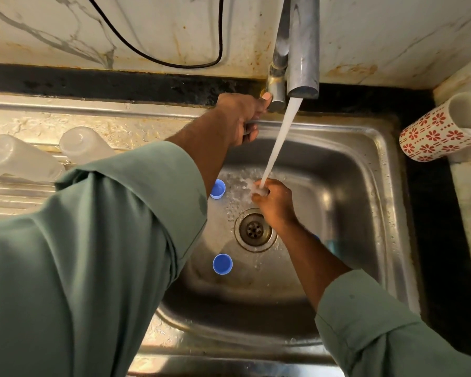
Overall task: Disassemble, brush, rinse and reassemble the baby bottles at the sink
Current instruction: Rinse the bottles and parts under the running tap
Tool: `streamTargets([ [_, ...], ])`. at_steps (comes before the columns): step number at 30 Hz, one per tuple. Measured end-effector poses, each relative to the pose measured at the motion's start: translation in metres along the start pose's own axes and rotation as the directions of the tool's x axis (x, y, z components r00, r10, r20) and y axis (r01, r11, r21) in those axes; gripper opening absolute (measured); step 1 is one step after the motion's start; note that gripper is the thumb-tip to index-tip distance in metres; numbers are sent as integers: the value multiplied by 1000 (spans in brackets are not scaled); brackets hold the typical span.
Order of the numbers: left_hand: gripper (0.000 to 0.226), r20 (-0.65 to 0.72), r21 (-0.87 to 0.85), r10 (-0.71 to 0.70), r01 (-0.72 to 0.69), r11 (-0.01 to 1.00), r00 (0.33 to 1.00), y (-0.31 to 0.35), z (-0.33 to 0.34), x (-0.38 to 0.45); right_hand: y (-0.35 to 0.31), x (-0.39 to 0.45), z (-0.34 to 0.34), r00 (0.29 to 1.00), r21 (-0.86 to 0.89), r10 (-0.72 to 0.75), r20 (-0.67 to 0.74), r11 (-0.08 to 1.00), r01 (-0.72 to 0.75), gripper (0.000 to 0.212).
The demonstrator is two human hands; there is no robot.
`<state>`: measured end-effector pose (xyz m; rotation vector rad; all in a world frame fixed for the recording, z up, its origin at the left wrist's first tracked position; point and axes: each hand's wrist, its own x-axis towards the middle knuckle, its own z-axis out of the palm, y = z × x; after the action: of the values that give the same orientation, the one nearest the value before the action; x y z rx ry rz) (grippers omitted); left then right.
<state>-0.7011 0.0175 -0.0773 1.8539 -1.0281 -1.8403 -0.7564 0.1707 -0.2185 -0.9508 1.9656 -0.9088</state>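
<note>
Water runs from the steel tap spout [303,50] into the sink [365,164]. My left hand [242,118] reaches to the back rim and grips the tap's lever handle [276,77]. My right hand [272,205] is over the drain, its fingers curled under the stream; splashing water hides whatever lies in them. Two blue caps lie in the basin, one [217,189] by my left forearm and one [222,264] near the front. Two clear bottle bodies [19,156] [82,144] stand upside down on the drainboard at the left.
The drain strainer [254,229] sits mid-basin. A bluish object [333,247] shows partly under my right forearm. A white mug with red flowers [441,131] lies on its side on the right counter. A black cable [174,58] hangs on the marble backsplash.
</note>
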Motion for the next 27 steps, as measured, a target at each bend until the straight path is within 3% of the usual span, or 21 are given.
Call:
streamTargets([
  [4, 20, -14, -15, 2, -2, 1000, 1000, -1, -1, 1, 1, -5, -2, 996, 54, 83, 19, 995, -84, 23],
  [7, 21, -24, -19, -5, 4, 1000, 1000, -1, 0, 0, -6, -7, -3, 975, 296, 219, 39, 929, -221, 21],
  [10, 24, -36, -17, -5, 4, 1000, 999, 0, 0, -2, -17, -4, -6, 882, 489, 443, 162, 740, -462, 17],
  [12, 28, -39, -14, -7, 6, 1000, 999, 0, 1, -2, -23, -1, -7, 794, 612, 518, 317, 528, -589, 18],
  [14, 28, -39, -12, -9, 9, 1000, 999, 0, 1, -1, -27, 1, -7, 740, 717, 534, 408, 314, -622, 20],
  [16, 25, -23, -18, -6, 5, 1000, 1000, 1, 0, -3, -30, 1, -7, 721, 766, 539, 435, 200, -611, 24],
  [23, 21, -59, -37, 36, -38, 999, 998, 1, 5, -10, -32, -6, -4, 690, 801, 539, 483, 46, -597, 20],
  [25, 23, -112, 34, 149, -146, 989, 982, 2, 8, -17, -31, -6, -5, 693, 799, 525, 494, 41, -600, 20],
  [27, 19, -109, 152, 374, -356, 922, 921, 5, 13, -31, -36, -6, -6, 701, 790, 518, 490, 78, -609, 17],
])
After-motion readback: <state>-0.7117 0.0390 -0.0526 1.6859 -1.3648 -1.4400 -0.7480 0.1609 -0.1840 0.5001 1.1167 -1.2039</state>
